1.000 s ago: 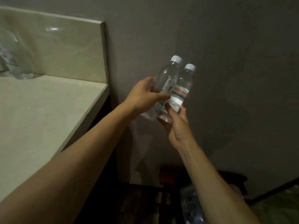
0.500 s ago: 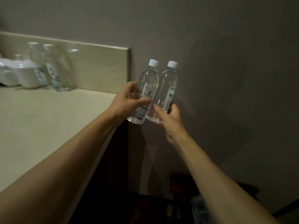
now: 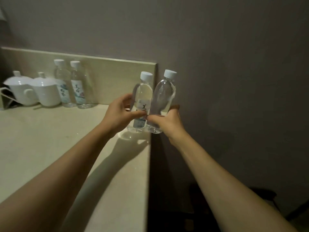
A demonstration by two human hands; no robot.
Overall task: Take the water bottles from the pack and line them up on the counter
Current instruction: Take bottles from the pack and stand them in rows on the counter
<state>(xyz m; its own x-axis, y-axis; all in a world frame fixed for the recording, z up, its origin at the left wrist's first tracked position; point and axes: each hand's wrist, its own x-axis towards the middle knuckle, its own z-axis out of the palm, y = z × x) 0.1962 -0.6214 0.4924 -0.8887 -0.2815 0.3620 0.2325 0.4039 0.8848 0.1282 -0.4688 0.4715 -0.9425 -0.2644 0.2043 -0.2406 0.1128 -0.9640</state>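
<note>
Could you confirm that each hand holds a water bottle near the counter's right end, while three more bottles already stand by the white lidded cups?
Nearly: the head view shows two standing bottles by the white lidded cups, not three. The left hand and right hand do each hold a water bottle near the counter's right end.

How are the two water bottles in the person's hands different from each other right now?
The left-hand bottle shows its printed label; the right-hand bottle shows none from here. The left-hand bottle is upright over the counter; the right-hand bottle leans right, just past its edge. Both are clear, white-capped, similar in size, each gripped low.
</note>
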